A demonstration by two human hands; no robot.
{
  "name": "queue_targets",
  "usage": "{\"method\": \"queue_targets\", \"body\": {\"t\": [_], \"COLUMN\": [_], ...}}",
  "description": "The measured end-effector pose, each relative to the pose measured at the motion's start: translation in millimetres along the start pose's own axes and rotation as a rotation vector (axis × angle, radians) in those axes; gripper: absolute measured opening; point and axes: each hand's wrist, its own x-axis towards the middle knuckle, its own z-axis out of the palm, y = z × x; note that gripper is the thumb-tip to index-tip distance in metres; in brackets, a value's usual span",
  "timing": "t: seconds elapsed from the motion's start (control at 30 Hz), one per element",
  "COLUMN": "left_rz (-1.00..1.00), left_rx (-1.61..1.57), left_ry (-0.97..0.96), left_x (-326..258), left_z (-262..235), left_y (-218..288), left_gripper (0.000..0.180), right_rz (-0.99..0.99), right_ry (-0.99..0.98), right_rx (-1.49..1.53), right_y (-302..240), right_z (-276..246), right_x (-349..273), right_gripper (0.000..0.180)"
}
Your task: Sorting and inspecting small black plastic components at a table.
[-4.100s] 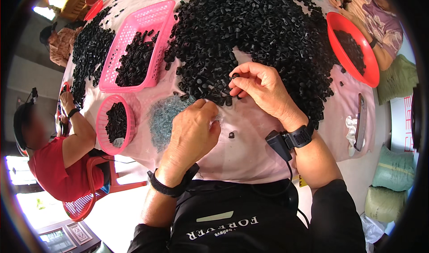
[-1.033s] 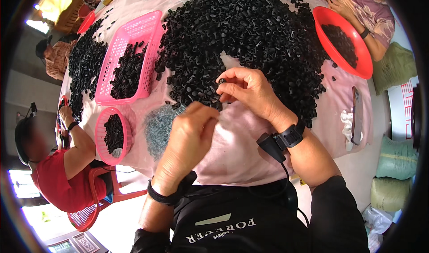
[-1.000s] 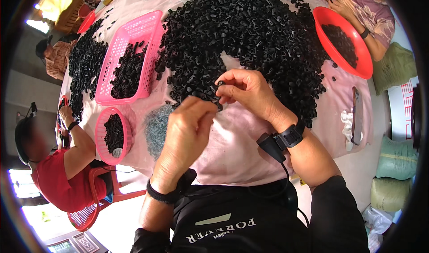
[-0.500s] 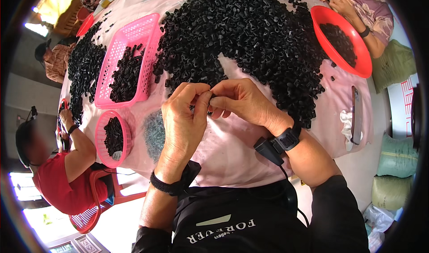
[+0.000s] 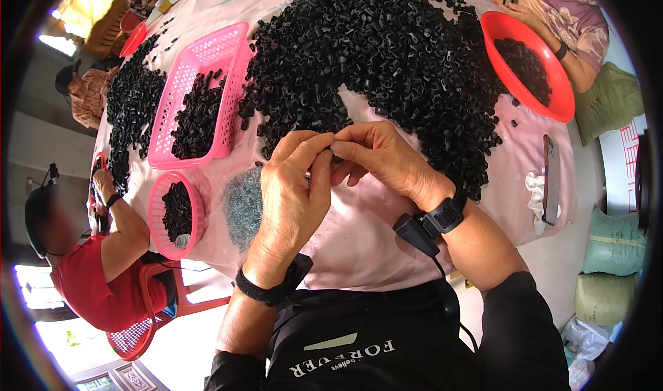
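My left hand [image 5: 293,180] and my right hand [image 5: 380,155] meet above the near part of the table, fingertips pinched together. Between them sits a small black plastic piece [image 5: 336,159], mostly hidden by the fingers. Just beyond my hands spreads a large heap of small black plastic pieces [image 5: 373,52]. Beside my left wrist lies a pile of small clear, bluish-grey bits [image 5: 243,208]. To the left stand a round pink basket [image 5: 198,218] with black pieces inside and a pink rectangular basket [image 5: 155,142], partly filled with similar ones.
A red oval basin [image 5: 568,104] holding dark pieces stands at the far right, by another person's arm. A phone [image 5: 550,180] and crumpled tissue [image 5: 534,191] lie at the right edge. A person in red [image 5: 103,280] sits at the left. Pink cloth [image 5: 373,253] covers the table.
My left hand has shifted slightly right and its fingers now overlap the right fingertips more closely. The small piece between them is more hidden. Baskets and heap stay in place.
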Motion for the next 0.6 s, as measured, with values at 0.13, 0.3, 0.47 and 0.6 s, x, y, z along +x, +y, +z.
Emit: {"method": "queue_targets", "body": {"t": [0.13, 0.3, 0.47, 0.6], "left_rz": [0.134, 0.194, 0.154, 0.169], "left_rx": [0.135, 0.251, 0.257, 0.276], "left_ry": [-0.079, -0.133, -0.113, -0.117], "left_x": [3.2, 1.7, 4.2, 4.0], "left_z": [-0.9, 3.0, 2.9, 3.5], "left_y": [-1.6, -2.2, -7.6, -7.0], "left_gripper": [0.030, 0.047, 0.043, 0.042], "right_rz": [-0.022, -0.062, -0.007, -0.012], "right_ry": [0.030, 0.021, 0.009, 0.001], "right_rx": [-0.005, 0.003, -0.006, -0.044], "right_y": [2.5, 5.5, 3.9, 5.1], "right_z": [-2.2, -3.2, -1.4, -3.9], "right_x": [-0.5, 1.4, 1.5, 1.7], "right_gripper": [0.023, 0.024, 0.025, 0.025]}}
